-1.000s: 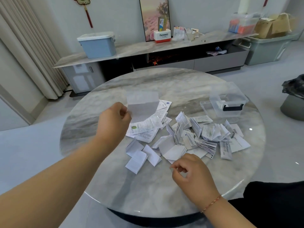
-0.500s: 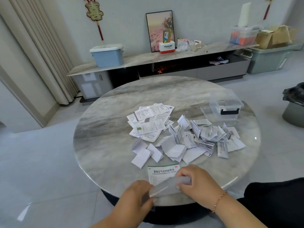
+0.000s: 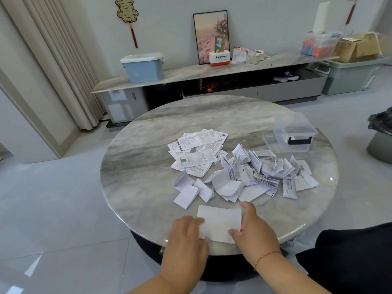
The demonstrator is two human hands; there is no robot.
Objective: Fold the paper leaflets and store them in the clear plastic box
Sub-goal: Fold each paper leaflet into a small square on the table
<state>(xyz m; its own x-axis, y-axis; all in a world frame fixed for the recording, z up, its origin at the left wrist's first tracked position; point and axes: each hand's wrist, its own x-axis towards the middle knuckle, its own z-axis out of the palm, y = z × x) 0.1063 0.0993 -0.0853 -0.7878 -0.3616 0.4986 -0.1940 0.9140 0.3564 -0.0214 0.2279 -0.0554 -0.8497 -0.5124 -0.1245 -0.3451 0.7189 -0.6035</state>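
— Two hands at the near edge, what are they doing?
— Both are on a white folded paper leaflet (image 3: 219,222) lying flat on the round grey marble surface (image 3: 137,177). The left hand (image 3: 186,238) presses its left edge, fingers laid over the paper. The right hand (image 3: 252,230) holds the right edge, thumb on the lower corner and fingers along the side. The hands are apart, the leaflet between them. A thin bracelet (image 3: 266,256) circles the right wrist.
— And just beyond that?
— Many small folded white leaflets (image 3: 229,185) lie in a loose heap near the middle, some standing half open. Behind them, slightly left, is a stack of unfolded printed leaflets (image 3: 197,151), spread flat and overlapping.
— Where is the container?
— At the far right of the surface: a clear plastic box with a black handle (image 3: 297,134), its clear lid (image 3: 268,139) lying just beside it on the left. I cannot tell whether anything is inside.
— Farther back?
— Against the wall runs a long low cabinet (image 3: 212,73) carrying a blue lidded bin (image 3: 143,67) and a framed picture (image 3: 211,35). Beige curtains (image 3: 53,60) hang at the left.
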